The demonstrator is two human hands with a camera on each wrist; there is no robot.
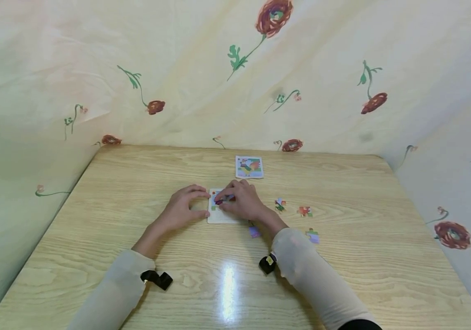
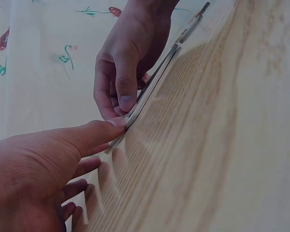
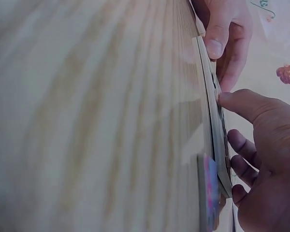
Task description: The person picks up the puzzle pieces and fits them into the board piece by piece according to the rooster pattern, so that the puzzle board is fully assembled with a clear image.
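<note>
A small, pale square puzzle board (image 1: 227, 219) lies mid-table, with colourful pieces in its upper left part. My left hand (image 1: 182, 208) touches its left edge, thumb and forefinger spread apart along that side. Over the board, my right hand (image 1: 241, 201) pinches a dark puzzle piece (image 1: 218, 201) between thumb and fingers, close to the surface. The left wrist view shows the left thumb (image 2: 113, 123) at the board's edge beside the right fingertips. Much of the board is hidden under the right hand.
Behind the board lies a square rooster picture card (image 1: 249, 167). Loose puzzle pieces are to the right: one (image 1: 280, 204) near the right hand, one (image 1: 304, 211) farther out, one (image 1: 312, 235) beyond the forearm. Another purple piece (image 1: 254, 231) sits by the right wrist. Flowered cloth (image 1: 202, 91) surrounds the table.
</note>
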